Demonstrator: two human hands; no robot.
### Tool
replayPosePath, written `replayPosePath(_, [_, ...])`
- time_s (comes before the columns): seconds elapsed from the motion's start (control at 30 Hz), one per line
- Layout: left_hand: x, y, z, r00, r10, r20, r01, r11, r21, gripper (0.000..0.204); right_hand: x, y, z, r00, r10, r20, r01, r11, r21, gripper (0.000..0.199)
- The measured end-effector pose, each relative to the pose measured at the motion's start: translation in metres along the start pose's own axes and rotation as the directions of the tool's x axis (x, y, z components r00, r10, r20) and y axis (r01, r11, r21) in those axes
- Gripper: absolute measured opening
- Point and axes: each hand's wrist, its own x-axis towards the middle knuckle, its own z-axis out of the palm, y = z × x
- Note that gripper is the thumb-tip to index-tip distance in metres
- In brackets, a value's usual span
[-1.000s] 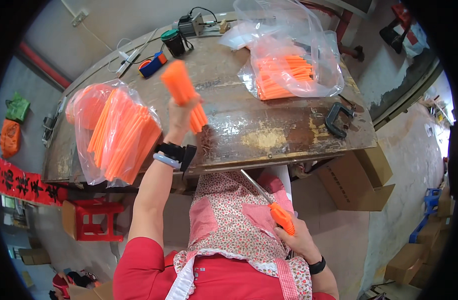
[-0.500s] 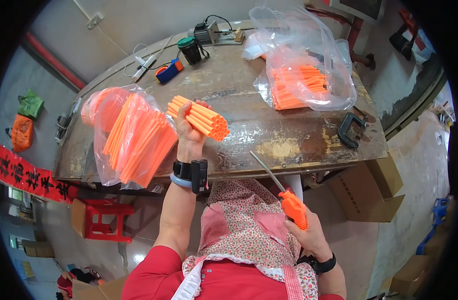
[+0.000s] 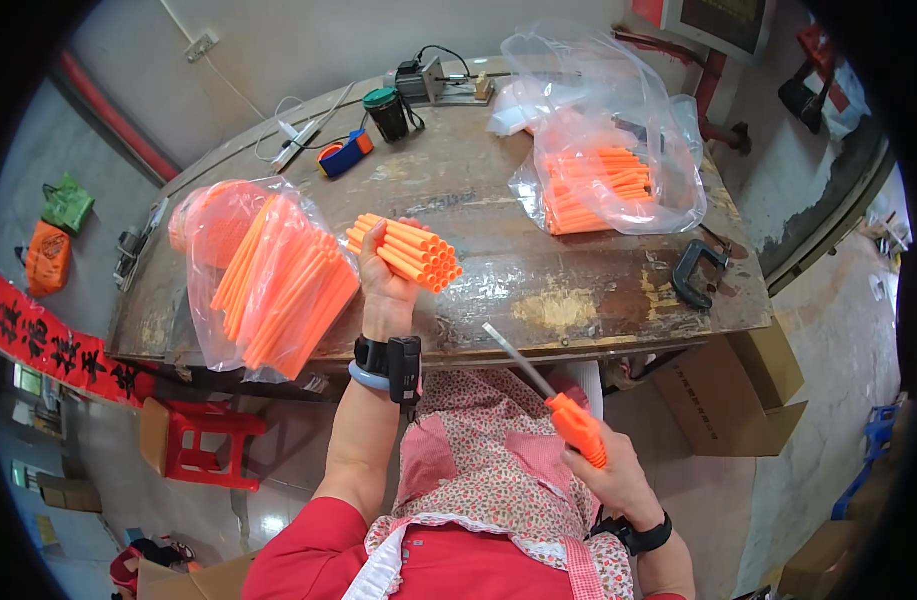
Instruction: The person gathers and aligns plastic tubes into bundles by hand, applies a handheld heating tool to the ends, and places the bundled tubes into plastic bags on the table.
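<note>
My left hand (image 3: 387, 285) is closed round a bundle of orange plastic tubes (image 3: 409, 254), held above the table's front part with the open tube ends turned right. In my right hand (image 3: 619, 472) is a screwdriver-like tool (image 3: 579, 432) with an orange handle and a long metal shaft. The shaft points up and left, its tip near the table's front edge and apart from the tubes. Left of my left hand lies a clear plastic bag (image 3: 291, 290) of longer orange tubes. Another clear bag (image 3: 634, 110) lies over more orange tubes (image 3: 597, 185) at the back right.
The worn wooden table (image 3: 459, 180) carries a black C-clamp (image 3: 701, 274) at its right. Along the back stand a motor (image 3: 419, 80), a dark cup with green lid (image 3: 387, 114), a blue-orange tape roll (image 3: 345, 155) and a power strip (image 3: 295, 146). A cardboard box (image 3: 724, 395) and red stool (image 3: 214, 440) stand below.
My left hand with the tubes is slightly lower and further right in view. The tool's tip has shifted a little left and down, staying in my right hand. The whole view has tilted slightly.
</note>
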Motion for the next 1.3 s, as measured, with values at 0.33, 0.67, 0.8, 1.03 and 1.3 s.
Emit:
replayPosePath(0.33, [-0.007,-0.005,0.01,0.999,0.042,0.011,-0.042,0.998,0.045,0.02,0.012,-0.013,-0.006,1.0,-0.025,-0.011,0.025,0.999,-0.038,0.048])
replayPosePath(0.67, [-0.038,-0.02,0.045,0.947,0.18,0.267,-0.322,0.536,0.78,0.033,-0.004,0.0,-0.015,0.999,0.013,-0.042,-0.014,1.0,-0.023,0.047])
replayPosePath(0.8, [-0.04,-0.004,0.039,0.592,0.099,0.8,-0.679,-0.473,0.561,0.046,-0.018,-0.001,-0.031,0.982,0.162,-0.092,-0.145,0.975,0.171,0.043])
replayPosePath(1.03, [-0.039,0.039,0.036,0.375,-0.344,0.861,-0.645,-0.764,-0.024,0.036,-0.025,0.0,-0.036,0.98,0.197,-0.002,-0.196,0.978,0.076,0.047])
replayPosePath(1.3, [-0.105,0.042,0.019,0.631,-0.186,0.753,-0.671,-0.618,0.409,0.045,0.003,0.03,0.008,0.978,0.108,0.178,-0.106,0.994,-0.018,0.048])
